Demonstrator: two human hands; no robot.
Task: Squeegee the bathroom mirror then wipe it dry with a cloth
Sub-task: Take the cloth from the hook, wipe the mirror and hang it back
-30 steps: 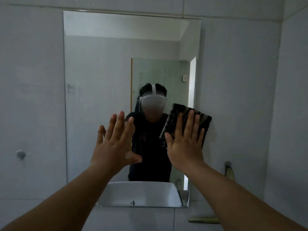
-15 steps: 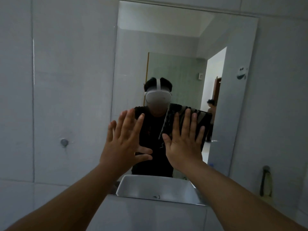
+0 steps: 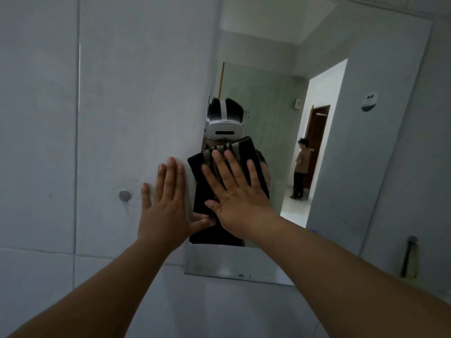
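Observation:
A frameless wall mirror [image 3: 329, 57] hangs on the pale tiled wall. A dark cloth with pale stripes [image 3: 246, 152] lies flat against the glass near the mirror's left edge. My right hand [image 3: 234, 193] presses it there with straight, spread fingers. My left hand [image 3: 166, 203] is flat on the tiles just left of the mirror's edge, its thumb reaching onto the glass. The mirror reflects a person with a white headset. No squeegee is in view.
A round metal stud [image 3: 124, 195] sticks out of the wall left of my left hand. A dark hanging object [image 3: 410, 257] is on the wall at lower right. The mirror reflects a doorway with another person standing in it, and a sticker [image 3: 369, 101].
My right hand and the cloth have slid left across the glass to the mirror's left edge. My left hand has moved off the glass onto the tiles. My view has swung left.

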